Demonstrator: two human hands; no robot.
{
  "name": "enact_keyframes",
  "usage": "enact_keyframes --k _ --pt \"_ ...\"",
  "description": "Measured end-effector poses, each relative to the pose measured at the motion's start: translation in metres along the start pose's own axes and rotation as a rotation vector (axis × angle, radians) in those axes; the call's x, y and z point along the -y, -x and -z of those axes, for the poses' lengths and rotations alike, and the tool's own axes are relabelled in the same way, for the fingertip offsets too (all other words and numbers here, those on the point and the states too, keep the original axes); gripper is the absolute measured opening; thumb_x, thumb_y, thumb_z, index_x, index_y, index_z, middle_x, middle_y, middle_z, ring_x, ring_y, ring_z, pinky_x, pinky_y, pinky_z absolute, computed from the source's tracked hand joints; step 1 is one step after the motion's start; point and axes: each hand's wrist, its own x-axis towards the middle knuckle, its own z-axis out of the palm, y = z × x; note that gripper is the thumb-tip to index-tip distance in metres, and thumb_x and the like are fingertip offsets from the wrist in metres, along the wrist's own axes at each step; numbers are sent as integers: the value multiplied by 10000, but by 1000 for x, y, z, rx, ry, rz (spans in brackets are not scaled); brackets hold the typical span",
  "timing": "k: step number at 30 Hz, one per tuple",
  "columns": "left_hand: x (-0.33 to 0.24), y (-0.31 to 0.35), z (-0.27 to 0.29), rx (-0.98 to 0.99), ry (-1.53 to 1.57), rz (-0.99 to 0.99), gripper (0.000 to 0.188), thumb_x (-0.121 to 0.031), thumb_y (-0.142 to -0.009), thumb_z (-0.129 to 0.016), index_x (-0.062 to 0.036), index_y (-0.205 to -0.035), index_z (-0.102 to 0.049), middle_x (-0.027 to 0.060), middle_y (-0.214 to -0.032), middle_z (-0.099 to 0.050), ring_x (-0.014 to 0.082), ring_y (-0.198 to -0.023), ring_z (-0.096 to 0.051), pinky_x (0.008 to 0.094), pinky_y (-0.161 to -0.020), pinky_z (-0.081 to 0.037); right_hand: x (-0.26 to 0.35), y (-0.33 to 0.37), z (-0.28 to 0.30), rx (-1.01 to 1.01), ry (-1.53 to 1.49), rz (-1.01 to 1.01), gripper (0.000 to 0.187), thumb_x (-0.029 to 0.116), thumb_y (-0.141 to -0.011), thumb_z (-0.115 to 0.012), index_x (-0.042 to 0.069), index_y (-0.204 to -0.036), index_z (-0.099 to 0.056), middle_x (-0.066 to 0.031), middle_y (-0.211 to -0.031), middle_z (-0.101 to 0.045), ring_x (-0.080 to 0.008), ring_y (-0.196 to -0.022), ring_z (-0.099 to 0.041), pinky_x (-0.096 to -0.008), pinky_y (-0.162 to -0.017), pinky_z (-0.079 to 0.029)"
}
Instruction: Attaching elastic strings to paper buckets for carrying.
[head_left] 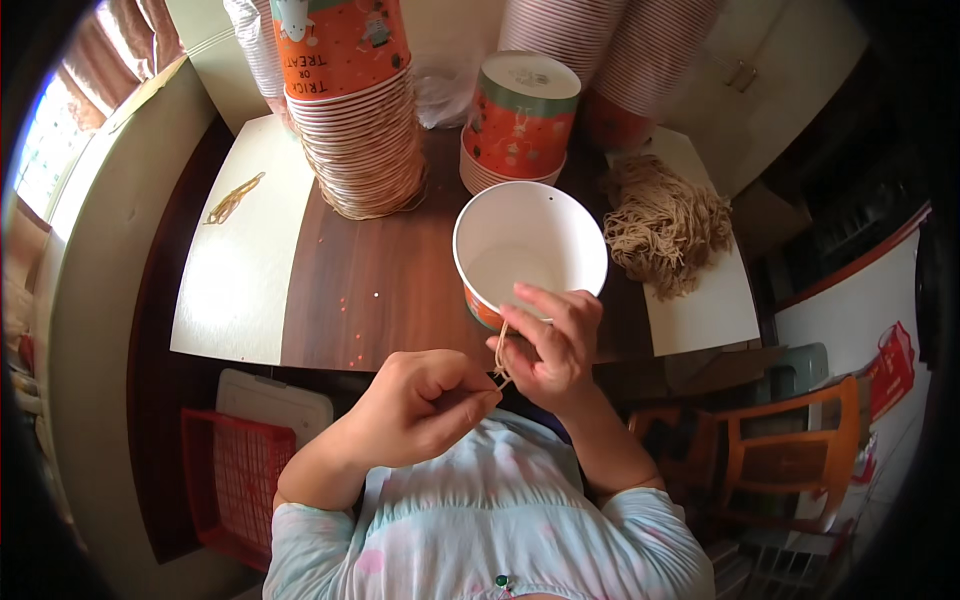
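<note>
L hand (425, 405) pinches tan cord (502, 350) below paper bucket (472, 240), R hand (555, 350) half-spread, grip unclear; prob. knotting, next needs snug pull.

Low on my left sat a red plastic crate (240, 480), a whitish plastic piece (275, 402) beside it, pinkish curtains (135, 38) hung by a bright window (45, 155), a wooden chair (847, 425) stood on my right, a red bag (892, 372) near it, pale cabinet doors (790, 90) ahead.
</note>
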Motion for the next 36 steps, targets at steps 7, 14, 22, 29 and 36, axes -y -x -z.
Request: enact_keyframes --k 7,14,22,29,36 --pt "-3 11 0 -28 14 55 14 12 -804 -646 15 -810 -634 90 -681 -606 136 -578 -567 264 -532 -447 18 10 8 -20 -134 96 221 171 -758 -742 130 -955 -649 -17 -1010 -653 -172 -812 -583 -381 -819 -390" --pt "2 15 -3 12 -34 -108 35 32 -766 -647 10 -789 -633 92 -692 -611 201 -581 -580 285 -535 -460 15 5 2 -92 -63 97 210 113 -706 -770 130 -894 -676 21 -982 -675 -147 -794 -569 -356 -808 -385" --pt "-2 16 -4 -14 -25 -106 44 36 -754 -647 2 -781 -638 93 -684 -619 213 -584 -592 289 -550 -474 14 0 2 -105 -23 86 201 119 -694 -782 133 -865 -676 36 -970 -679 -145 -777 -563 -348 -782 -389" --pt "1 28 1 -36 -162 -23 35 13 -716 -670 -10 -742 -662 74 -612 -565 166 -509 -518 270 -471 -386 15 7 8 -47 -70 -15 304 116 -675 -773 140 -949 -643 -2 -1001 -629 -176 -835 -560 -353 -805 -376" --pt "26 44 -9 -54 -205 -57 49 3 -699 -686 -12 -743 -671 60 -577 -534 150 -453 -474 268 -420 -340 30 38 18 97 -371 -345 171 38 -733 -691 55 -889 -624 -67 -849 -615 -153 -669 -525 -286 -630 -409"
